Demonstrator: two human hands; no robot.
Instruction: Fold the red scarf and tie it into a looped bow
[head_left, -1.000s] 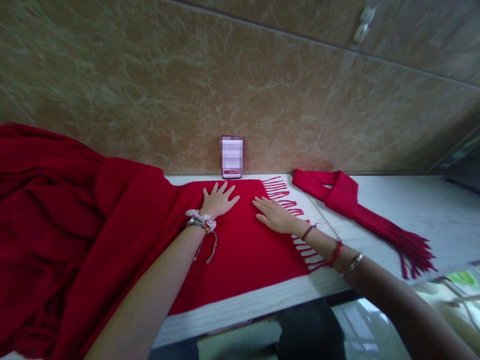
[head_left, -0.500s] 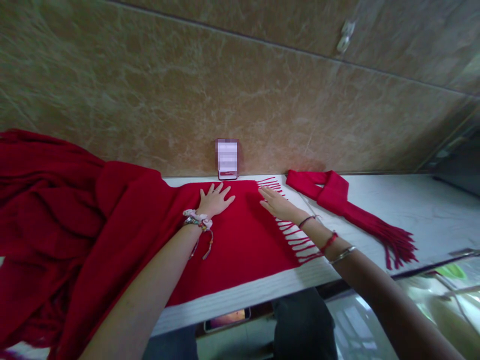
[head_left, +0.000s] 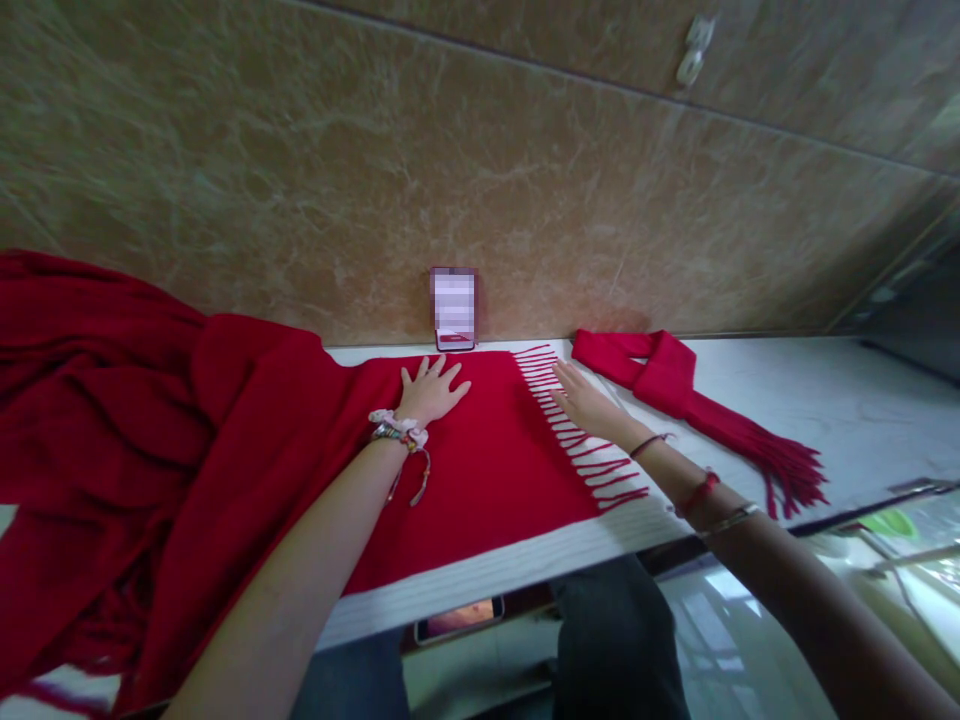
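A wide red scarf (head_left: 480,470) lies flat on a white counter (head_left: 810,410), its fringe (head_left: 577,440) at the right end. My left hand (head_left: 431,392) rests flat on the red cloth with fingers spread, a scrunchie and bracelets on the wrist. My right hand (head_left: 589,400) lies flat with fingers stretched over the fringe, beside the cloth's right edge. The rest of the scarf is bunched in a big heap (head_left: 112,440) at the left.
A second, narrow folded red scarf (head_left: 675,385) lies on the counter at the right, its tassels near the front edge. A phone (head_left: 454,310) leans against the brown marble wall behind my hands. Below the counter edge another phone (head_left: 457,620) shows, on my lap.
My right hand has slid to the right, off the red cloth and onto the fringe. My left hand has stayed flat in the same spot.
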